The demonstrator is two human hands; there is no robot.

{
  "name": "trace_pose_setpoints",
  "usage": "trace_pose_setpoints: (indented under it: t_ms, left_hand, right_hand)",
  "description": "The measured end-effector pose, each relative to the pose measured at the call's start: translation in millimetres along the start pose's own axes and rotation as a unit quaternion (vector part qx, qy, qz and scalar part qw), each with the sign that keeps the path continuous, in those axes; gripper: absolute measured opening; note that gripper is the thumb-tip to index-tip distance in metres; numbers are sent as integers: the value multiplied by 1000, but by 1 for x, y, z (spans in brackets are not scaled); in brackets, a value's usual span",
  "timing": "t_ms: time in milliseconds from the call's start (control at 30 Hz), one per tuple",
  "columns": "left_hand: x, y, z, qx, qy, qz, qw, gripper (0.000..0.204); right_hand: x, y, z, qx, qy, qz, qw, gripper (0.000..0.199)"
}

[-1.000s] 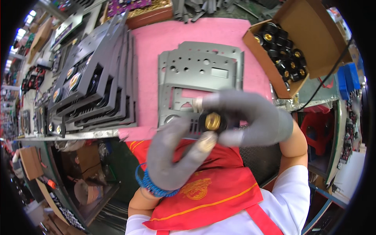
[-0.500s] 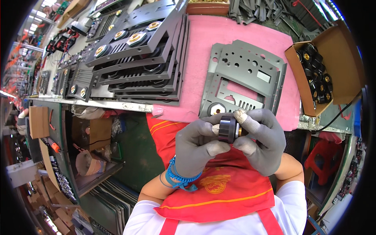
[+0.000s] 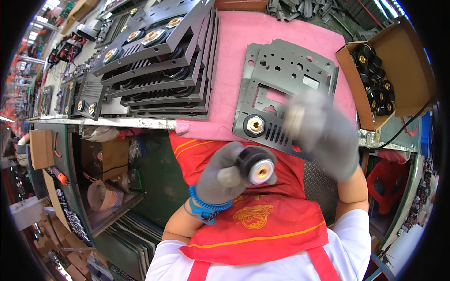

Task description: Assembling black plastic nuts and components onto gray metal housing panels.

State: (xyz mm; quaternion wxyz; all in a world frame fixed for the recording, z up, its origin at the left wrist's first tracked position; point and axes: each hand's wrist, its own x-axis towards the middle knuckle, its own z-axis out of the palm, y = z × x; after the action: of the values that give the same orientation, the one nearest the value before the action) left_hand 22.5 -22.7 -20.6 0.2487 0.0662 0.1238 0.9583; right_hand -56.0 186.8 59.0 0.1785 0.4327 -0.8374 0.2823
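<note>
Presently in left hand: round black fitting with a pale metal ring and brass centre (image 3: 256, 165)

Pink bench mat (image 3: 229, 61): partly covered by the items upon it.
Stack of dark grey slotted metal panels (image 3: 154, 70): left on the bench; uppermost panel runs out of view at the top edge. Overlap hides most of the lower faces; count not certain.
Grey metal panelwork with round holes and slots (image 3: 276, 80): on the mat. Right-hand portion hidden behind the right hand; layering beneath hard to make out.
Open brown cardboard box (image 3: 354, 84): right of the mat, holding a heap of black round fittings with brass centres (image 3: 377, 89); lower ones buried.
Right hand, grey-gloved (image 3: 323, 131): motion-blurred, above the panelwork; cannot tell whether it grasps anything.
Left hand, grey-gloved (image 3: 220, 175): curled around the round black fitting, ringed face outward, before the apron; some fingers hidden behind it.
Silver hexagonal nut (image 3: 256, 125): at the panelwork's near left corner.

Changed since half a second ago: both hands were at the fitting, seen side-on; the right is now well apart from it.
</note>
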Motion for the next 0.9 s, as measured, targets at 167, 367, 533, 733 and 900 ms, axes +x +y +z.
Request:
trace_pose_setpoints:
  t_ms: [167,367,533,733,900]
  left_hand:
    - [0,-2,-1,104,121,-30,987,62]
    - [9,-6,9,6,103,-86,991,34]
    - [2,-7,9,-9,103,-98,990,35]
    - [-10,-21,-27,-38,74,-146,986,29]
    - [13,-54,-60,-11,101,-179,979,34]
  right_hand:
    - [-6,3,1,241,1,84,967,25]
    - [-23,-10,19,183,-20,32,982,34]
    - [-23,-15,23,177,-5,32,984,30]
    - [-35,-1,-2,233,16,-6,972,26]
    - [-49,40,2,42,19,195,980,25]
